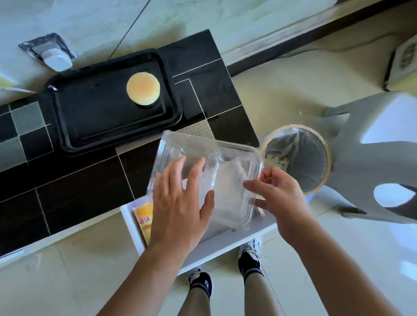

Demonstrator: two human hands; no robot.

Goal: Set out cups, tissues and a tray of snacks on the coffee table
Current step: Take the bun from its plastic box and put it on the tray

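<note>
A black tray [83,131] lies on the dark tiled coffee table [82,185] with one round yellow cake [143,91] on it. I hold a clear plastic clamshell box [231,181] above an open white drawer [222,245] at the table's front. My left hand [179,208] holds the box's left side, fingers spread over its raised lid and thumb on the base. My right hand [278,197] pinches the box's right edge. A yellow snack packet [144,218] lies in the drawer.
A lined waste bin [305,159] with scraps inside stands right of the table. A white plastic stool [386,161] sits further right. A white plug [56,58] is on the floor beyond the tray. My feet [249,255] stand below the drawer.
</note>
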